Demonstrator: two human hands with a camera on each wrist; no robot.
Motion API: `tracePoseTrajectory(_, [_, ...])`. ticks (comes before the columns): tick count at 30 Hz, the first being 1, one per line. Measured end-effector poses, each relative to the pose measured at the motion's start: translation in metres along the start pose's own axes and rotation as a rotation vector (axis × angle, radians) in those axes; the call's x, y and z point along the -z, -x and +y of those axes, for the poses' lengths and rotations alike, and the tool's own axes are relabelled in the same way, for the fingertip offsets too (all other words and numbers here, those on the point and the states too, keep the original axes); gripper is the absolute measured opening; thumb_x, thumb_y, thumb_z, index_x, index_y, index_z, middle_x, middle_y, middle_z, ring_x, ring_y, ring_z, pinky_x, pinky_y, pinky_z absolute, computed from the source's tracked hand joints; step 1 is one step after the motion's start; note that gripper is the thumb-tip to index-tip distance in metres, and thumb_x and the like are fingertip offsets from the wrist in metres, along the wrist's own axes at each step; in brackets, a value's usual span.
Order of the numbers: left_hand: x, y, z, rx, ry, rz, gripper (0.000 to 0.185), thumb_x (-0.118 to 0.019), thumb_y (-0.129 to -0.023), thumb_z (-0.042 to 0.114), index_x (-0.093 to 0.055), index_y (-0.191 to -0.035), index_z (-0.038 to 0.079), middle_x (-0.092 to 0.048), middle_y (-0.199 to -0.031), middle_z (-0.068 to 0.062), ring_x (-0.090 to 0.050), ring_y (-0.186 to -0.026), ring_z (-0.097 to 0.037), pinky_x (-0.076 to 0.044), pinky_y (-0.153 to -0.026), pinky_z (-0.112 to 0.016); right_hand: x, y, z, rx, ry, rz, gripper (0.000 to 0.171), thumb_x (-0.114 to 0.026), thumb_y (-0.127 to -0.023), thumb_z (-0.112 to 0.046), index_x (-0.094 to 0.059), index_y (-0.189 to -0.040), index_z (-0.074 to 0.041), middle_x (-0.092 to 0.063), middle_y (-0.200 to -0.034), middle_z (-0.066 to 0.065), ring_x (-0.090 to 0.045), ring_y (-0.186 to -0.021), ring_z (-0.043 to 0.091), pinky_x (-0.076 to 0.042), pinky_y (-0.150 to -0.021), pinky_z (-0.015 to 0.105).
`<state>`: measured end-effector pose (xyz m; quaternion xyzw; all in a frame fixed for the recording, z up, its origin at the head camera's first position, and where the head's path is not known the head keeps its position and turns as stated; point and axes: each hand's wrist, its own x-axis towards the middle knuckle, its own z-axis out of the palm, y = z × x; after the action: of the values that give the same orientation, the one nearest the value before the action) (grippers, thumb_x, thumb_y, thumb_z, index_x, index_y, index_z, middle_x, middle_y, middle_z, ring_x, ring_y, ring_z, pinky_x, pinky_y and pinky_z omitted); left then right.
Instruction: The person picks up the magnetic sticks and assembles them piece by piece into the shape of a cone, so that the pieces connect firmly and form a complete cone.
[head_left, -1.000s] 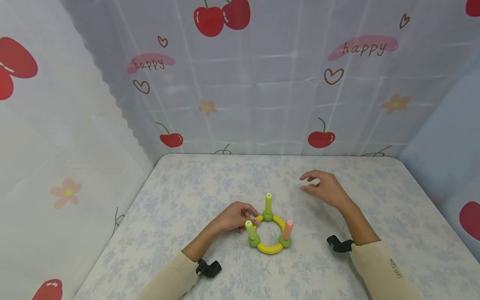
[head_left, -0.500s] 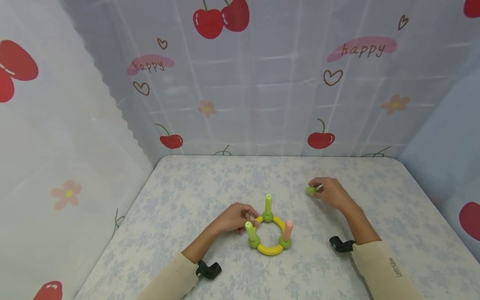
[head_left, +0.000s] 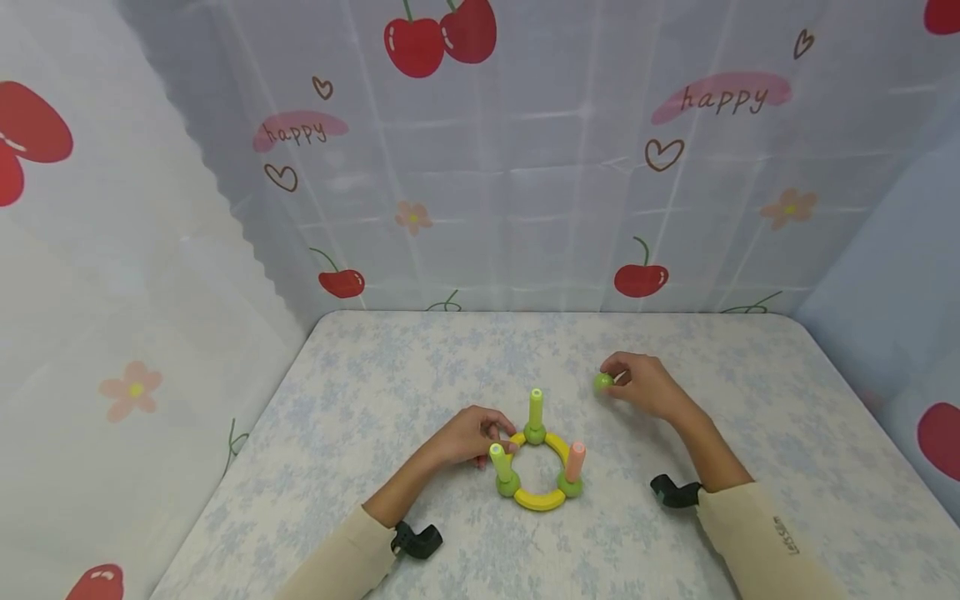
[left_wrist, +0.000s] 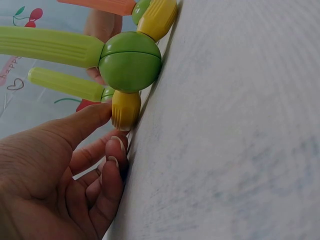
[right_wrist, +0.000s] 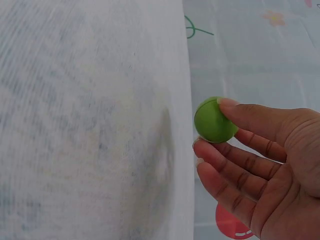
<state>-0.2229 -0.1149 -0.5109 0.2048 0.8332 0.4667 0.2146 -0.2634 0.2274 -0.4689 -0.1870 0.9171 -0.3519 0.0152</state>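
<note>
A toy ring (head_left: 539,471) of yellow curved pieces (left_wrist: 125,107) joined by green balls (left_wrist: 130,61) stands on the table, with two light-green pegs (head_left: 536,407) and an orange peg (head_left: 575,461) upright on it. My left hand (head_left: 471,435) rests at the ring's left side, thumb pressing a yellow piece, fingers loosely curled. My right hand (head_left: 643,385) pinches a loose green ball (head_left: 603,382) (right_wrist: 215,120) just above the table, to the upper right of the ring.
The table (head_left: 420,375) has a pale blue flowered cloth. Curtains printed with cherries (head_left: 641,277) close off the back and both sides. Black wrist mounts (head_left: 416,539) sit at both sleeves.
My right hand closed its fingers on the green ball, lifted it and carried it a little left toward the ring. The left hand and the ring stayed put.
</note>
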Motion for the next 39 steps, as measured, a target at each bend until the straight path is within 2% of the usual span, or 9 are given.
tracePoseTrajectory(4, [0.0, 0.0, 0.0, -0.001, -0.003, 0.001, 0.022, -0.081, -0.09, 0.029, -0.075, -0.107, 0.017, -0.067, -0.071, -0.003, -0.055, -0.044, -0.016, -0.047, -0.044, -0.027, -0.001, 0.001, -0.012, 0.049, -0.035, 0.003, 0.027, -0.081, -0.087, -0.008, -0.069, -0.111, -0.002, -0.071, -0.107, 0.012, -0.069, -0.092, 0.025, -0.058, -0.078, 0.039])
tracePoseTrajectory(12, [0.0, 0.001, 0.001, 0.001, -0.001, 0.002, 0.022, -0.08, -0.09, 0.028, -0.075, -0.107, 0.016, -0.067, -0.071, -0.004, -0.055, -0.044, -0.016, -0.047, -0.044, -0.028, -0.006, 0.003, -0.025, 0.07, -0.105, -0.013, 0.029, -0.081, -0.088, -0.014, -0.071, -0.114, -0.007, -0.072, -0.11, 0.006, -0.068, -0.094, 0.022, -0.058, -0.076, 0.034])
tracePoseTrajectory(22, [0.0, 0.0, 0.0, -0.007, -0.003, -0.002, 0.022, -0.08, -0.09, 0.028, -0.075, -0.107, 0.016, -0.066, -0.07, -0.003, -0.055, -0.044, -0.016, -0.047, -0.044, -0.027, -0.005, 0.005, -0.047, 0.144, -0.127, 0.043, 0.028, -0.08, -0.09, -0.017, -0.073, -0.117, -0.013, -0.072, -0.111, 0.0, -0.069, -0.093, 0.016, -0.058, -0.078, 0.032])
tracePoseTrajectory(30, [0.001, 0.0, -0.001, -0.01, -0.001, 0.003, 0.02, -0.081, -0.09, 0.028, -0.075, -0.106, 0.018, -0.067, -0.07, -0.003, -0.055, -0.044, -0.015, -0.047, -0.044, -0.027, -0.006, 0.01, -0.069, 0.176, -0.235, 0.078, 0.03, -0.081, -0.09, -0.017, -0.073, -0.119, -0.014, -0.072, -0.111, -0.001, -0.069, -0.094, 0.018, -0.058, -0.076, 0.034])
tracePoseTrajectory(39, [0.001, -0.001, -0.002, -0.02, 0.001, 0.001, 0.021, -0.08, -0.09, 0.029, -0.075, -0.106, 0.017, -0.067, -0.069, -0.003, -0.056, -0.044, -0.015, -0.048, -0.044, -0.027, -0.014, 0.013, -0.08, 0.229, -0.287, 0.092, 0.031, -0.08, -0.09, -0.021, -0.073, -0.121, -0.019, -0.072, -0.115, -0.004, -0.068, -0.095, 0.014, -0.057, -0.077, 0.031])
